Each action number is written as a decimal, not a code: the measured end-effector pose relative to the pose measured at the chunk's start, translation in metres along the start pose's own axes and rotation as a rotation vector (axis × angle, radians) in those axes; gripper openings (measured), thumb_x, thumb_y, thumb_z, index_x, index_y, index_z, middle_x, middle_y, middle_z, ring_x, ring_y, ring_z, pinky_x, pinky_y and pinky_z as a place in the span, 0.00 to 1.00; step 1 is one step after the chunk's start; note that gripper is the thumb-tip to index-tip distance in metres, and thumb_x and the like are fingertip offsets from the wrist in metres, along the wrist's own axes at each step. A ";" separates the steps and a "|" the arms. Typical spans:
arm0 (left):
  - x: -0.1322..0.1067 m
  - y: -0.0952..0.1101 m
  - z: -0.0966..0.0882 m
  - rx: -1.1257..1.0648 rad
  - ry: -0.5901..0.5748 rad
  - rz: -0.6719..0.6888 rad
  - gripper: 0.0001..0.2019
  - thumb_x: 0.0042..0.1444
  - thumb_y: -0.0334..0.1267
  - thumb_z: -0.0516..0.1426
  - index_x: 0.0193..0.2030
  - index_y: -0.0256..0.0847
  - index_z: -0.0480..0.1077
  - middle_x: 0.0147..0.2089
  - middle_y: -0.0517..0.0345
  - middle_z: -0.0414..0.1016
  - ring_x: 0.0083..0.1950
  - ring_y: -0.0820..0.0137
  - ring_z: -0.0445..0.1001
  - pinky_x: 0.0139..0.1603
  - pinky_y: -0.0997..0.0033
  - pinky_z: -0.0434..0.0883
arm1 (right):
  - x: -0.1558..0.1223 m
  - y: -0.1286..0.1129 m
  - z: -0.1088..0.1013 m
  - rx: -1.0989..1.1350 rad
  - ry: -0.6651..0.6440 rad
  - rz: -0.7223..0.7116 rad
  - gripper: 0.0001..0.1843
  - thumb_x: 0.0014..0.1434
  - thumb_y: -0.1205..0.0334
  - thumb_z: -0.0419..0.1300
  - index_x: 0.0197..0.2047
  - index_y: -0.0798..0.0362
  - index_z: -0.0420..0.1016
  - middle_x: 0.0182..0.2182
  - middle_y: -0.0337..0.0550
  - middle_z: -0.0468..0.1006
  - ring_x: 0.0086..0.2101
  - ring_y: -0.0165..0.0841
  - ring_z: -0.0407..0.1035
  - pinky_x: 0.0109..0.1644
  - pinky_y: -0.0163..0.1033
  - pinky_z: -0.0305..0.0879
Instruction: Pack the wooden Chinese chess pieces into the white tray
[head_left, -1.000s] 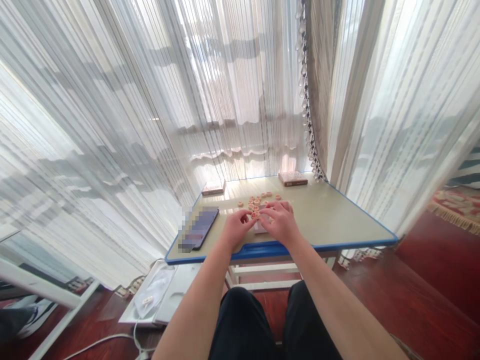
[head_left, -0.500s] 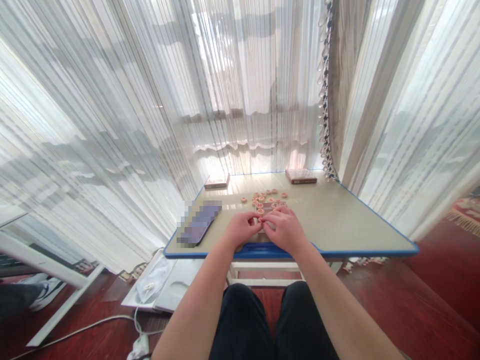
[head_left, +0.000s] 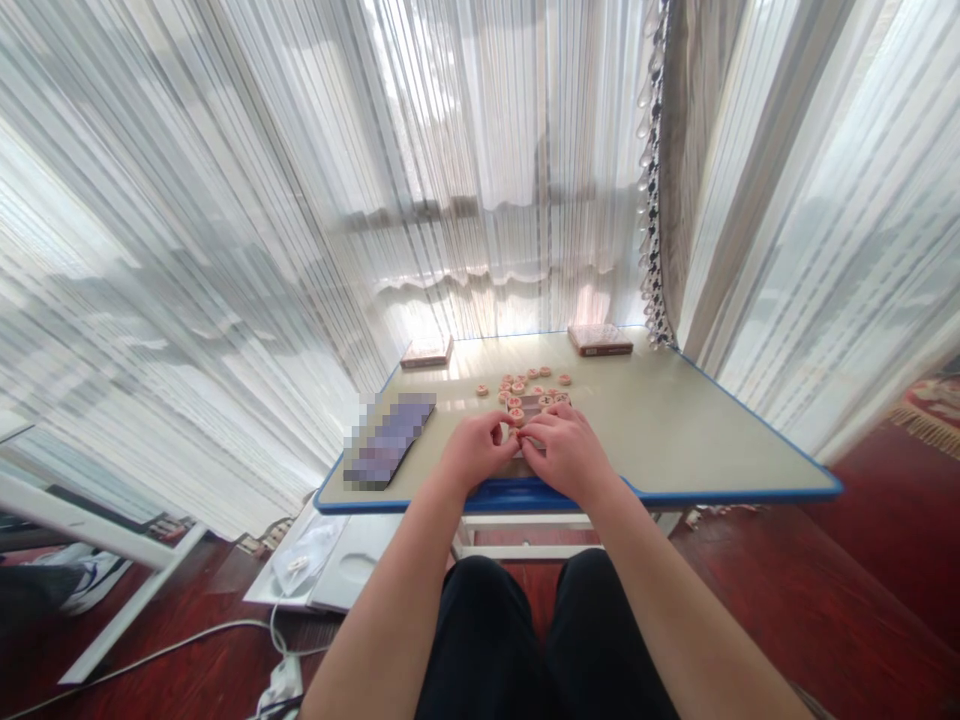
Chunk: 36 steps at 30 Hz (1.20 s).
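Round wooden Chinese chess pieces with red or dark characters lie on the table [head_left: 675, 430]. A shallow box [head_left: 530, 402] in front of me holds several of them along its left side and far right corner. My left hand [head_left: 474, 450] is closed at the box's left edge, thumb and forefinger pinching a chess piece [head_left: 514, 434]. From the right, the fingertips of my right hand [head_left: 562, 447] are closed on the same piece. My hands hide the near part of the box.
Loose pieces [head_left: 519, 386] lie scattered beyond the box. A flat box [head_left: 426, 352] stands at the far left corner, another box [head_left: 600, 340] at the far right. A blurred-out phone-like slab [head_left: 394, 440] lies left of my hands. A blue rim [head_left: 720, 495] edges the table.
The view has tilted and shifted slightly, so the table sits a little higher and further left. Both hands stay at the same piece, with little finger movement.
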<state>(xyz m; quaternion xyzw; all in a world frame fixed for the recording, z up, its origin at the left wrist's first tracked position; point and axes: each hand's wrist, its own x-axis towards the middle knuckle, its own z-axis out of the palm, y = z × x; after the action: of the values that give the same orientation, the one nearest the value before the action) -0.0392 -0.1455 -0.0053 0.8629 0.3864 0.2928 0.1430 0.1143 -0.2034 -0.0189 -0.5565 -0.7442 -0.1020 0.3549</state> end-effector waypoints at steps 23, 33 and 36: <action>-0.003 0.005 -0.005 0.027 -0.076 0.096 0.12 0.51 0.38 0.53 0.36 0.40 0.77 0.29 0.57 0.74 0.28 0.74 0.67 0.32 0.75 0.63 | -0.003 -0.001 -0.005 0.020 0.032 0.039 0.09 0.50 0.67 0.56 0.29 0.50 0.78 0.31 0.42 0.77 0.39 0.37 0.61 0.47 0.42 0.57; -0.003 0.004 -0.004 0.036 -0.025 0.064 0.12 0.50 0.38 0.54 0.37 0.40 0.77 0.22 0.61 0.68 0.25 0.75 0.63 0.29 0.76 0.60 | -0.003 -0.001 -0.004 0.020 -0.007 0.061 0.09 0.51 0.63 0.57 0.31 0.49 0.80 0.32 0.40 0.77 0.38 0.37 0.60 0.49 0.43 0.56; -0.002 0.003 -0.003 0.022 0.052 0.012 0.14 0.49 0.35 0.53 0.40 0.41 0.76 0.19 0.65 0.63 0.23 0.76 0.60 0.28 0.76 0.59 | -0.003 -0.001 -0.003 0.020 -0.013 0.059 0.10 0.51 0.62 0.57 0.33 0.48 0.80 0.33 0.41 0.77 0.39 0.37 0.60 0.50 0.43 0.55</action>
<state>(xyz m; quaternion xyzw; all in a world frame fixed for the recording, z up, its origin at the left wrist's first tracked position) -0.0406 -0.1488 -0.0022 0.8588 0.3881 0.3114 0.1215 0.1153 -0.2076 -0.0181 -0.5755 -0.7306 -0.0805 0.3585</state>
